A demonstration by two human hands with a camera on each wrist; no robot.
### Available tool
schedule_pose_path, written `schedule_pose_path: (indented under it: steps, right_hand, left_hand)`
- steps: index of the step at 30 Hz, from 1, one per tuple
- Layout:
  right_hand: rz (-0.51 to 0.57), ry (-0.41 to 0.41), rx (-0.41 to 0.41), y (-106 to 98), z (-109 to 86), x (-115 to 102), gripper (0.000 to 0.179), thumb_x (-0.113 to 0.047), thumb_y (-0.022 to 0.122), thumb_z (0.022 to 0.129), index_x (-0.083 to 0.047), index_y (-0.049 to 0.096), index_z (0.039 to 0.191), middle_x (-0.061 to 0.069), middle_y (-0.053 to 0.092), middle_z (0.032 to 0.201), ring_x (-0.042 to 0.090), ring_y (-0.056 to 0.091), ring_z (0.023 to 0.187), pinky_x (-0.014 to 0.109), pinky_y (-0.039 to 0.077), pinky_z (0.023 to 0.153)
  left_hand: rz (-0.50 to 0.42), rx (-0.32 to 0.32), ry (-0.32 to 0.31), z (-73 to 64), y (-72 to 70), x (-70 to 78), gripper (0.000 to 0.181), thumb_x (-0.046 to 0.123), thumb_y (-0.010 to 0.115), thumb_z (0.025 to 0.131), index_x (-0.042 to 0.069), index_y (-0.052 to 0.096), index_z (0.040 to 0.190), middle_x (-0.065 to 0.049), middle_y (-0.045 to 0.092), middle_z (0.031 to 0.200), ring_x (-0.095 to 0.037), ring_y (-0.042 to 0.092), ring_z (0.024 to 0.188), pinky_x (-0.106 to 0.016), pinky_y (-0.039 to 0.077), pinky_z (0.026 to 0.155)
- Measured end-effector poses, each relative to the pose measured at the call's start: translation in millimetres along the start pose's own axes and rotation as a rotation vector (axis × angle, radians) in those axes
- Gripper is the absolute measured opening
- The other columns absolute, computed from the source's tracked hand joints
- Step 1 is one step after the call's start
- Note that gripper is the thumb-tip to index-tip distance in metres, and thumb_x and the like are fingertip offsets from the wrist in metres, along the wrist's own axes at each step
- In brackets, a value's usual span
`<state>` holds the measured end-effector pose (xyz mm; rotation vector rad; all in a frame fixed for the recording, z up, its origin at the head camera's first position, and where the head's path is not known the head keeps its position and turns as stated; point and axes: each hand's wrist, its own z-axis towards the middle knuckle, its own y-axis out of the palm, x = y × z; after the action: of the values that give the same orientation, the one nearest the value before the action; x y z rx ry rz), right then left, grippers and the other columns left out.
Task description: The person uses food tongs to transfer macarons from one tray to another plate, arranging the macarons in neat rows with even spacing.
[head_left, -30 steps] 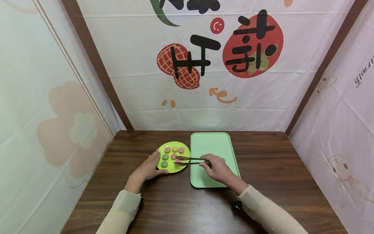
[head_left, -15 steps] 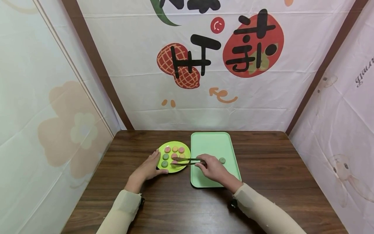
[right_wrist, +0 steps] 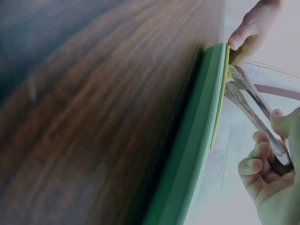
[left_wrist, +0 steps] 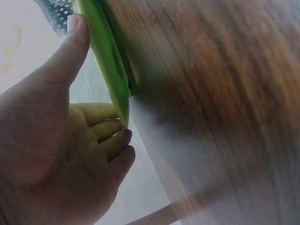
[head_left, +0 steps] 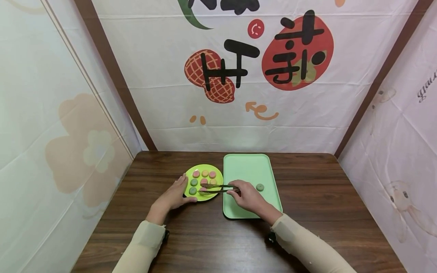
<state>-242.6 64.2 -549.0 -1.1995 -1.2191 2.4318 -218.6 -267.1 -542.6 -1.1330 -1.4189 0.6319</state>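
Several pink, yellow and green macarons sit on the yellow-green plate point(head_left: 216, 170). My left hand point(head_left: 172, 195) holds this plate at its left rim, thumb along the near edge and fingers along the far side; the rim point(left_wrist: 110, 70) also shows in the left wrist view. My right hand point(head_left: 248, 195) grips metal tongs point(head_left: 218, 191) with perforated tips. The tong arms are spread over the right part of the plate, around a pink macaron point(head_left: 203, 189) that they partly cover. Whether they touch it, I cannot tell. One green macaron point(head_left: 260, 187) lies on the pale green tray point(head_left: 246, 167).
The tray stands right beside the plate, under my right hand. Both rest on a dark brown wooden table point(head_left: 307, 189). Printed white cloth point(head_left: 170, 106) hangs behind the table and at both sides.
The tongs have moved a little left and down over the plate, and my right hand with them, uncovering the green macaron on the tray. My left hand has stayed at the plate.
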Motion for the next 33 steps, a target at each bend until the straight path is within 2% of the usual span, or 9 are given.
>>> schedule_pose_path:
  steps: [11, 18, 26, 33]
  right_hand:
    - [0.019, 0.022, -0.005, -3.9, -3.6, -4.0, 0.028, -0.019, 0.072, 0.106, 0.002, 0.073, 0.125, 0.012, 0.076, 0.113, 0.014, 0.073, 0.088, 0.030, 0.063, 0.073]
    - [0.057, 0.026, 0.040, -11.2, -8.3, -5.4, 0.023, -0.019, 0.072, 0.106, -0.005, 0.074, 0.124, 0.010, 0.076, 0.114, 0.015, 0.075, 0.091, 0.029, 0.064, 0.073]
    - [0.059, 0.015, 0.096, -21.3, -19.3, 0.0, 0.027, -0.017, 0.073, 0.105, -0.001, 0.073, 0.126, 0.004, 0.074, 0.104, 0.011, 0.074, 0.085, 0.027, 0.063, 0.070]
    - [0.038, 0.011, 0.121, -33.6, -32.1, 7.6, 0.032, -0.016, 0.073, 0.105, 0.004, 0.071, 0.130, 0.005, 0.073, 0.104, 0.008, 0.071, 0.082, 0.027, 0.062, 0.069]
  left_hand:
    - [0.006, 0.012, 0.015, -1.3, 0.1, 1.6, 0.110, 0.050, 0.077, 0.098, -0.013, 0.018, 0.166, -0.031, 0.009, 0.175, -0.047, 0.015, 0.162, -0.060, 0.020, 0.132]
    - [-0.003, 0.012, 0.016, -2.4, -0.7, 1.0, 0.110, 0.050, 0.077, 0.099, -0.013, 0.017, 0.166, -0.030, 0.008, 0.176, -0.048, 0.014, 0.162, -0.060, 0.020, 0.131]
    - [-0.004, 0.011, 0.023, -2.3, -1.4, 0.0, 0.109, 0.051, 0.077, 0.099, -0.013, 0.018, 0.165, -0.031, 0.008, 0.176, -0.047, 0.014, 0.162, -0.060, 0.020, 0.132]
    - [-0.014, 0.007, 0.013, -2.5, -0.9, 1.7, 0.110, 0.051, 0.077, 0.098, -0.013, 0.018, 0.166, -0.030, 0.008, 0.176, -0.047, 0.014, 0.163, -0.060, 0.020, 0.132]
